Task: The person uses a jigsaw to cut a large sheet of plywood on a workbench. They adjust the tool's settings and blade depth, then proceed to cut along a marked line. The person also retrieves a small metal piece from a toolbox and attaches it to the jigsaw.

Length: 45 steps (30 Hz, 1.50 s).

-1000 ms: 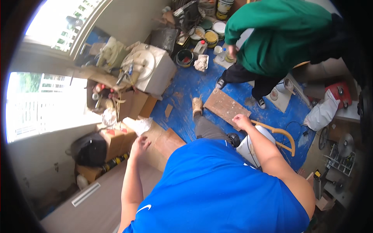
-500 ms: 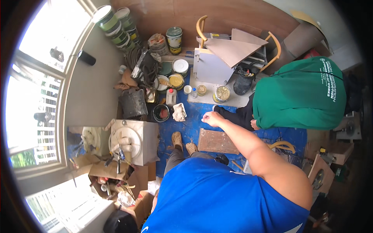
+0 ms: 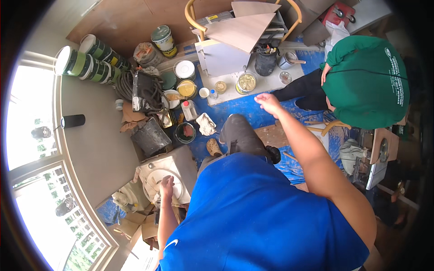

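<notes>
My right hand (image 3: 268,104) reaches forward above the blue floor sheet. Its fingers are loosely bent and apart, with nothing visible between them. The nearest things are an open tub with pale contents (image 3: 246,83) on a white board and a person's dark-trousered leg. My left hand (image 3: 167,187) hangs over a white box (image 3: 147,168) with a round white lid on top. Its fingers are half curled and nothing shows in them; the hand partly covers a pale roller (image 3: 156,195). A crumpled off-white cloth (image 3: 206,124) lies on the sheet ahead of my feet.
A person in a green top (image 3: 366,83) bends at the right. Several paint tubs (image 3: 184,69) and a jug with a red cap (image 3: 189,109) stand ahead left. A dark bucket (image 3: 185,132) is near my foot. A wooden board (image 3: 270,135) lies beside my knee.
My left hand has come into view above the white box. My knee has risen forward. My view has shifted right, and the person in green has moved away from the tub.
</notes>
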Each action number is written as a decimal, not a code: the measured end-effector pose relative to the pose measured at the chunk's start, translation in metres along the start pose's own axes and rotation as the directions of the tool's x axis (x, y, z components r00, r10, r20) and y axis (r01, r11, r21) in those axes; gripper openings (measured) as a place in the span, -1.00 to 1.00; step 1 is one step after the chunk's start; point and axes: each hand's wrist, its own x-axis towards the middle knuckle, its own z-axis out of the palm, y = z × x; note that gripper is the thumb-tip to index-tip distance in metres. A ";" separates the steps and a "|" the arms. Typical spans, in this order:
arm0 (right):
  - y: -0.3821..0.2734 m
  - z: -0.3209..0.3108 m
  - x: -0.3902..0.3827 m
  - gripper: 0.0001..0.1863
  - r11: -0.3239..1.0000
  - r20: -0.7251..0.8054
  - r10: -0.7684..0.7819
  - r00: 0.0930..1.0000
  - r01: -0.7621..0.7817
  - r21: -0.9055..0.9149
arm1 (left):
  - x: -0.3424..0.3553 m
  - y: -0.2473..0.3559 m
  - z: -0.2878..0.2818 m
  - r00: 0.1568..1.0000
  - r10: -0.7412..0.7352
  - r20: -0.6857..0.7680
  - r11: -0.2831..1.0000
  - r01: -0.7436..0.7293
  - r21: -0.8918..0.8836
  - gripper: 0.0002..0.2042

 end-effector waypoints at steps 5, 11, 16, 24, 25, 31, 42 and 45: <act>-0.023 -0.075 0.070 -0.45 0.999 -0.110 -0.048 0.993 0.050 0.012 | 0.032 0.107 0.049 0.986 -0.064 0.157 0.992 0.080 -0.099 -0.52; -0.062 -0.158 0.165 -0.19 0.996 -0.161 -0.073 0.984 0.079 0.030 | 0.083 0.280 0.152 0.957 0.038 0.287 0.981 0.019 -0.191 -0.40; -0.045 -0.233 0.326 0.01 0.962 -0.199 -0.101 0.975 0.147 0.229 | 0.178 0.453 0.306 0.912 0.062 0.405 0.930 0.095 -0.356 -0.28; -0.095 -0.276 0.473 -0.10 0.792 -0.016 0.195 0.981 -0.148 0.593 | 0.355 0.618 0.502 0.944 -0.274 0.182 0.830 0.328 -0.452 0.09; -0.081 -0.273 0.504 -0.20 0.759 0.128 0.152 0.980 -0.199 0.621 | 0.368 0.624 0.506 0.941 -0.217 0.259 0.817 0.321 -0.479 0.07; -0.066 -0.268 0.526 -0.59 0.633 0.127 0.018 0.992 -0.110 0.766 | 0.383 0.612 0.557 0.930 -0.155 -0.333 0.982 0.107 -0.158 0.05; 0.015 -0.338 0.390 -0.48 0.127 0.009 0.024 1.000 -0.012 0.992 | 0.325 0.768 0.571 0.920 0.330 -0.210 0.944 -0.326 0.054 -0.34; 0.033 -0.326 0.432 -0.56 0.002 -0.079 0.037 0.996 0.079 0.997 | 0.377 0.840 0.580 0.887 0.453 -0.087 0.865 -0.414 0.284 -0.23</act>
